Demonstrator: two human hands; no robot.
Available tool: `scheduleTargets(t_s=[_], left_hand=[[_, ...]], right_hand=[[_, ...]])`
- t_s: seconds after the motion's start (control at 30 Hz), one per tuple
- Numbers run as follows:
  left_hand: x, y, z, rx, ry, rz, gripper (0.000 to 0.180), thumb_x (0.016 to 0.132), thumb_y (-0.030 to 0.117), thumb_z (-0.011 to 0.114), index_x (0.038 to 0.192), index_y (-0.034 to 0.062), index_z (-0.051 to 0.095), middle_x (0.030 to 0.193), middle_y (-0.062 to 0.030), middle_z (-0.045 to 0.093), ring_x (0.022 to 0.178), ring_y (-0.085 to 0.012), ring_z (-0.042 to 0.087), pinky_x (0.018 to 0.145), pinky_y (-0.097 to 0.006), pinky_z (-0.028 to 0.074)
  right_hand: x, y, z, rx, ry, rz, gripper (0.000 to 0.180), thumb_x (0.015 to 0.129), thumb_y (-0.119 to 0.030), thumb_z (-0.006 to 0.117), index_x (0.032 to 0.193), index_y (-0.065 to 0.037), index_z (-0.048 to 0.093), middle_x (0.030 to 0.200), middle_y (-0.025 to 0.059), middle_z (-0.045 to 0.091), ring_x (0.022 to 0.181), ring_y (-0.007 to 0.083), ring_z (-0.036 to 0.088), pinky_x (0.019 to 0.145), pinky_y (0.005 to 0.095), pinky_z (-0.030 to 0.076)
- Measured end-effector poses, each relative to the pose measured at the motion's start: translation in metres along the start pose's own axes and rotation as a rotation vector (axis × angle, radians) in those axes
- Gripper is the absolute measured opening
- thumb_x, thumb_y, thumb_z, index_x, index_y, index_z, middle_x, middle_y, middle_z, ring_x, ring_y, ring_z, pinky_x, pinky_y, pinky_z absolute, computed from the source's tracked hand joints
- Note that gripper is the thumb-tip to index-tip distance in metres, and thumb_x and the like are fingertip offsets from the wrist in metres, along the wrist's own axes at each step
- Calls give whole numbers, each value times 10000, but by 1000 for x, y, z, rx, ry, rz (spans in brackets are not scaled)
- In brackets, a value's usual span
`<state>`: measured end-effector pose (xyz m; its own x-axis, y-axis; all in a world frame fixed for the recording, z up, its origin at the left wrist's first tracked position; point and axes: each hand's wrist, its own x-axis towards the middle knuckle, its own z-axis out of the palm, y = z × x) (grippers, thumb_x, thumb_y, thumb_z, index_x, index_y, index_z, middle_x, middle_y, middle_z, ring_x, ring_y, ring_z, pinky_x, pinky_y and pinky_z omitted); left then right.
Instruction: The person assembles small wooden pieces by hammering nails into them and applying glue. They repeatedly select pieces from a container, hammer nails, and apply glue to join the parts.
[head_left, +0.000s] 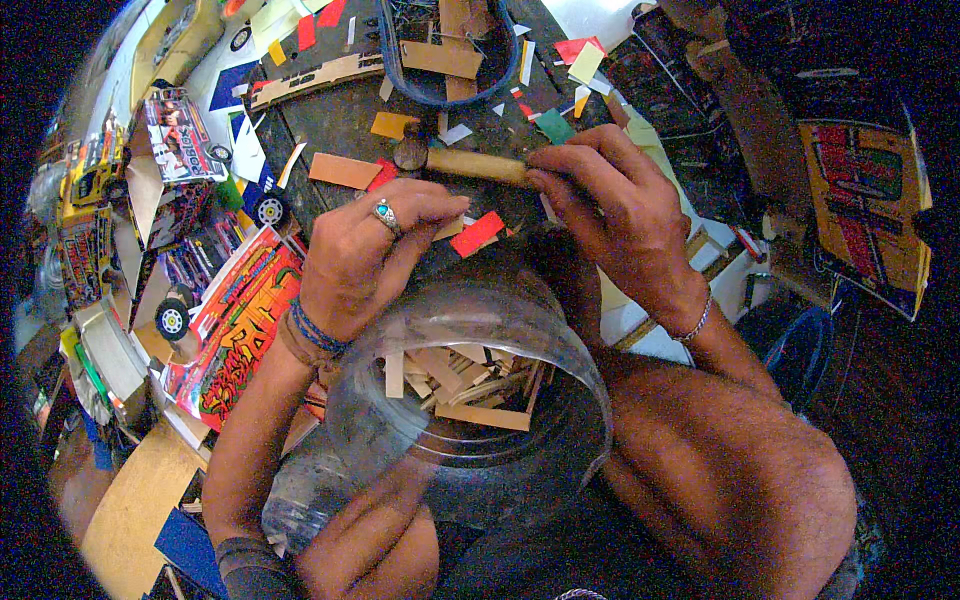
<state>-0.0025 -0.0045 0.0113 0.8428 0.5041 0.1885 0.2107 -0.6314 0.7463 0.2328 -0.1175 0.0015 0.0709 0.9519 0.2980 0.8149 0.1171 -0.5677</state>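
My right hand [618, 210] grips the wooden handle of a small hammer [470, 163], its dark head at the left end over the dark work board [340, 125]. My left hand [372, 250], with a ring and wrist bands, pinches a small piece just left of a red scrap [478, 233], below the hammer head. What it pinches is hidden by the fingers. A clear plastic jar [470, 400] with several cut wooden strips lies between my knees, its mouth toward me.
Coloured card scraps, orange, red, green and yellow, litter the board. A blue-rimmed hoop [440, 95] lies at the top. Painted toy vehicles and bright printed boards [235, 335] crowd the left. A painted panel [865, 215] stands at the right.
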Motion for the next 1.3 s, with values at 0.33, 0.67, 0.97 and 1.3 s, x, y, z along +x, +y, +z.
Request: scheduleTargets(t_s=[0.33, 0.67, 0.97, 1.3], left_hand=[[0, -5, 3, -13, 6, 9, 261, 836, -64, 700, 1065, 61, 689, 1016, -144, 725, 897, -305, 736, 755, -360, 596], [0, -4, 1, 56, 4, 0, 265, 852, -47, 695, 1087, 74, 676, 1049, -124, 730, 913, -291, 740, 765, -357, 598], [1, -4, 3, 37, 8, -1, 249, 856, -50, 692, 1077, 64, 684, 1039, -123, 731, 917, -291, 740, 772, -356, 598], [0, -6, 4, 75, 18, 38, 265, 830, -5, 739, 1066, 111, 708, 1032, -108, 733, 896, -287, 741, 743, -358, 606]], right_hand=[[-1, -2, -1, -21, -9, 11, 207, 834, -105, 790, 1030, -92, 723, 944, 75, 646, 818, 248, 671, 690, 352, 551], [-1, 0, -1, -54, -17, 7, 201, 850, -121, 777, 1043, -103, 722, 958, 72, 647, 835, 251, 674, 696, 359, 553], [-1, 1, 0, -35, -27, 19, 215, 853, -130, 781, 1058, -104, 721, 964, 75, 653, 832, 257, 681, 694, 360, 557], [-3, 2, -12, -57, -99, -30, 361, 830, -216, 809, 1145, -91, 686, 1060, 113, 644, 884, 299, 683, 736, 377, 572]])
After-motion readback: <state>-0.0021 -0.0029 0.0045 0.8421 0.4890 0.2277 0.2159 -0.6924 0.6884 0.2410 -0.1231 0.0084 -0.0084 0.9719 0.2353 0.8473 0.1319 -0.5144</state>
